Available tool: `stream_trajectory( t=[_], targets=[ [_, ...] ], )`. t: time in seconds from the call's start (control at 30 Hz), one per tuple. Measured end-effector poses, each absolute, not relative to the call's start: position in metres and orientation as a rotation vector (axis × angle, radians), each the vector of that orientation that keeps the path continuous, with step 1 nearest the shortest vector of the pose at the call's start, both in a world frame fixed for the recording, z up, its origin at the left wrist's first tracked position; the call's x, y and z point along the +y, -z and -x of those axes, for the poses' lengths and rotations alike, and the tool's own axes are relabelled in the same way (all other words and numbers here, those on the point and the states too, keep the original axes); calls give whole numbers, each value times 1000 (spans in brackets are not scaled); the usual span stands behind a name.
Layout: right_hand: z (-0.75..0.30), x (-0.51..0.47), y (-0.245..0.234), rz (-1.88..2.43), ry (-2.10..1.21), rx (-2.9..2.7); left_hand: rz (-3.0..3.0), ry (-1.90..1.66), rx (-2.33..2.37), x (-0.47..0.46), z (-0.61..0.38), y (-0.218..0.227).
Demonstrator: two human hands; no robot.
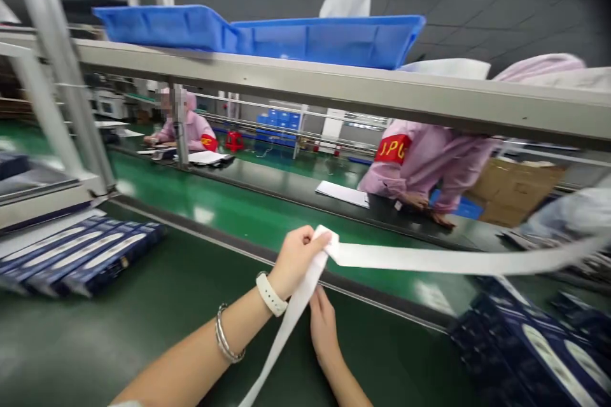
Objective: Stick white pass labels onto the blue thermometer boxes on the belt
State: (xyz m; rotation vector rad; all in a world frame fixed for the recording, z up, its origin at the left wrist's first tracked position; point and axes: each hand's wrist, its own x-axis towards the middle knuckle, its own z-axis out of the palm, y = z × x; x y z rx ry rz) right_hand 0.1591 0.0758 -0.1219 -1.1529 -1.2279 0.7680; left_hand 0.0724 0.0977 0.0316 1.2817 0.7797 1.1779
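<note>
A long white strip [429,259], like paper or tape, is pinched between the thumb and fingers of my left hand [300,254]. It folds at that grip; one length runs off to the right and the other hangs down past my wrist toward the bottom edge. My left wrist carries a white watch band and a silver bracelet. Below it, my right hand [325,327] is raised over the dark green work surface [200,305], fingers stretched upward beside the hanging length. Its fingertips are partly hidden by the strip, and I cannot tell whether they touch it.
Dark blue boxes [90,254] lie in a row at left, and more blue boxes [534,343] are stacked at right. Beyond runs a green conveyor belt [229,216]. Blue bins [324,41] sit on the overhead shelf. Two people in pink work across the line.
</note>
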Motion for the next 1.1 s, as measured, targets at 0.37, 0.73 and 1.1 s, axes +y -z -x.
stream_trajectory(
  t=[0.37,0.73,1.1],
  targets=[
    [-198,93,112,1033,-1066,-709,-1315,-869,788,137,-88,90],
    [-222,95,111,1157,-945,-501,-1444,-966,914,144,-78,105],
    [-227,94,107,1200,-862,-509,-1637,-799,721,123,-83,92]
  ],
)
